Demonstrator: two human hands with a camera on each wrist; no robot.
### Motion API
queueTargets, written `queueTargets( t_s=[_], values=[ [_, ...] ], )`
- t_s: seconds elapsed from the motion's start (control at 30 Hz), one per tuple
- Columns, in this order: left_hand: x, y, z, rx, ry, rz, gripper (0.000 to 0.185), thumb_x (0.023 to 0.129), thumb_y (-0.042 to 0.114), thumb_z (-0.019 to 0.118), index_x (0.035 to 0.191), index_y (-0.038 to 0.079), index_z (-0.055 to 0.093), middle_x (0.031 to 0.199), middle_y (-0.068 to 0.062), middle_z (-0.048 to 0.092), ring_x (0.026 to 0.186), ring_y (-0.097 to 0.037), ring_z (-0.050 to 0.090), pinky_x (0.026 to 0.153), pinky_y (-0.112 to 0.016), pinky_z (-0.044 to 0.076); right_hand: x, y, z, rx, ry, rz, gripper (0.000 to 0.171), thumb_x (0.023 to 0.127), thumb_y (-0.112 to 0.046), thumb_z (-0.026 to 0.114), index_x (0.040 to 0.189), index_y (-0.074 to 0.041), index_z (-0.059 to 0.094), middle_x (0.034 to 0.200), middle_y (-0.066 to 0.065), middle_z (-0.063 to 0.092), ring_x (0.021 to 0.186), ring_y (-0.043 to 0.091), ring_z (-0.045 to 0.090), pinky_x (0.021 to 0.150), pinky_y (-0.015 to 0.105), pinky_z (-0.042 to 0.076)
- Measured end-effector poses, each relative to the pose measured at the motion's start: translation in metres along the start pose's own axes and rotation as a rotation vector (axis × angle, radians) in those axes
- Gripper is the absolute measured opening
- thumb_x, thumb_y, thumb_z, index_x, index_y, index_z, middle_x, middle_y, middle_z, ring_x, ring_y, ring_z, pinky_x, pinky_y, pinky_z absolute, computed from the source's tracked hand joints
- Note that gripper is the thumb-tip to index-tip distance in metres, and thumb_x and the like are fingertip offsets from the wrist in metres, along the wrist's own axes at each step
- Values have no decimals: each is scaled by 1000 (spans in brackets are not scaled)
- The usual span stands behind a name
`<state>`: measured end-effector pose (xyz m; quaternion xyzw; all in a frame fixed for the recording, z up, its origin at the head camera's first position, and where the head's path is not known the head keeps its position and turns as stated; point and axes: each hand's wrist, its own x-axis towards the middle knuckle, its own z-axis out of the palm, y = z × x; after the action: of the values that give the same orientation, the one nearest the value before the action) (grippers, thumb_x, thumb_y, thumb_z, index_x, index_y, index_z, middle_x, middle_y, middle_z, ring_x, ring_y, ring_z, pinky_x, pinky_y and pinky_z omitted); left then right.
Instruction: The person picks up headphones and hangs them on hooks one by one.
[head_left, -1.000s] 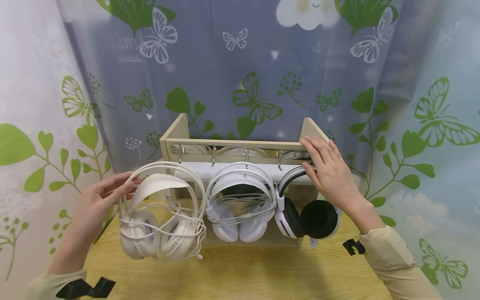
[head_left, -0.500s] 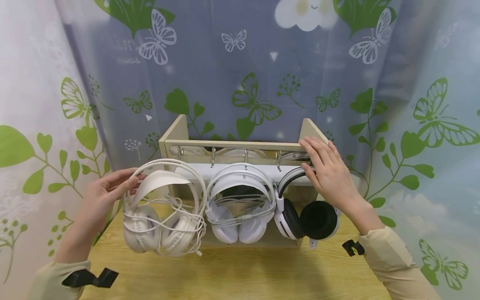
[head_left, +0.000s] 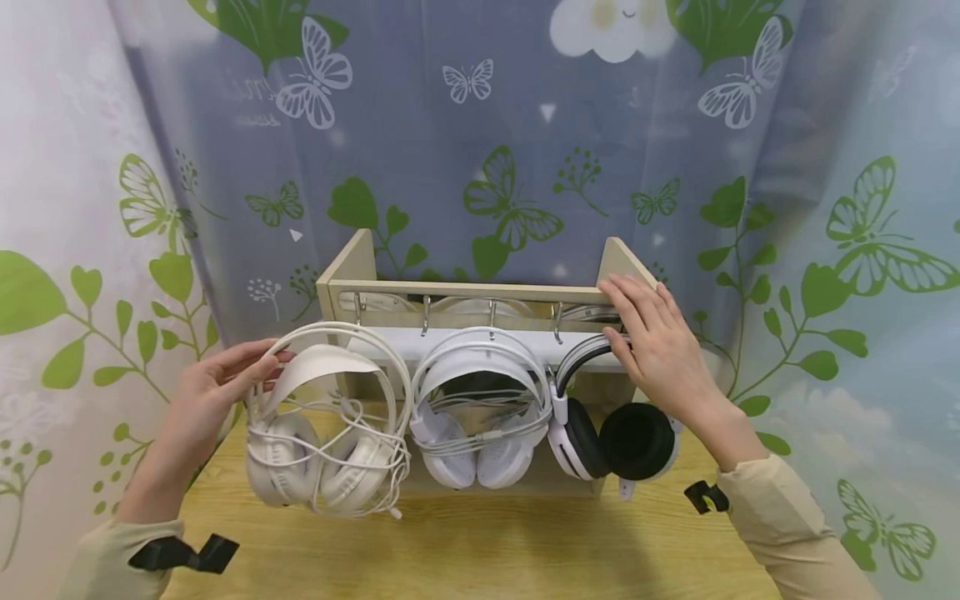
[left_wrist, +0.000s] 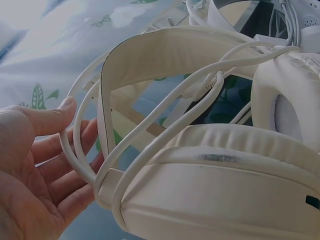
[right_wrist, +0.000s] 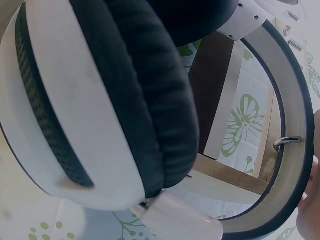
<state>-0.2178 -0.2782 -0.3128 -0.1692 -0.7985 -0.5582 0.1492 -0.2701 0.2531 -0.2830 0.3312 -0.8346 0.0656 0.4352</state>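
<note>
Your left hand grips the headband of the cream headset, held at the rack's left end near its hook. Likely light, stiff band, loose cable could snag, so hold the band. Right hand lies open on the black-and-white headset

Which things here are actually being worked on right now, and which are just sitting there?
In hand: cream headset, gripped by the left hand; black-and-white headset, its band touched by the right hand; wooden hook rack.

Idle: middle white headset; butterfly curtain; wooden table.
</note>
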Motion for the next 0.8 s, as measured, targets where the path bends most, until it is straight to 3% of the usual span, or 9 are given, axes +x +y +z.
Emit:
queueTargets(
  t_s=[0.5,0.8],
  values=[
    [11,-16,5,-187,-10,-45,29,104,16,59,131,8,67,106,15,76,93,-2,69,76,-17,54,0,-1,-1,-8,-5,-6,62,111,-46,27,153,-2,41,152,20,43,141,39,38,125,50,15],
    [14,-19,5,-148,-42,-57,33,105,19,58,135,9,64,110,16,74,98,-2,68,81,-16,53,0,-1,-2,-7,-3,0,62,111,-46,27,153,-2,41,152,20,43,141,38,38,125,50,14]
  ],
)
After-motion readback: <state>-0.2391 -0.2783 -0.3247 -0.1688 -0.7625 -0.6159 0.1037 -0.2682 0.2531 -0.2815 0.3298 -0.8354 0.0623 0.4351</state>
